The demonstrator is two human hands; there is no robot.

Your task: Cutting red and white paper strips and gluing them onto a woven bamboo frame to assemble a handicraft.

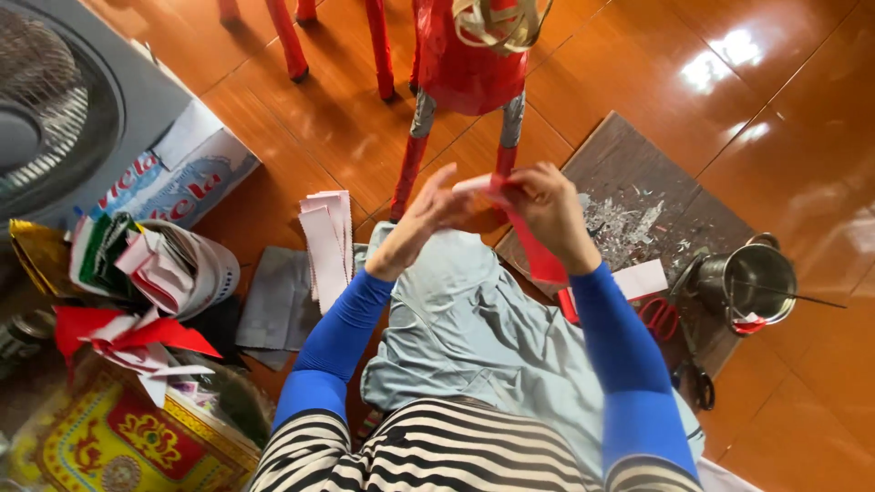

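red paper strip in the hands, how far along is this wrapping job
Done: the figure's body and upper legs look covered in red. In hand: left hand and right hand work a red paper strip. Left: grey bands on the legs show bare; cut strips lie unused.

- The left hand [421, 217] and right hand [547, 211] meet above the lap, both on a paper strip [536, 248] that hangs down between them.
- A paper figure [467, 64] stands on the floor just beyond the hands.
- A board [638, 182] lies right of the hands; a pot [749, 281] sits at its right edge, scissors [661, 314] beside the pot.
- A stack of strips [326, 239] lies left of the hands.
- Farther left sits a basket [196, 269] with paper in it, a fan [55, 100] behind it.
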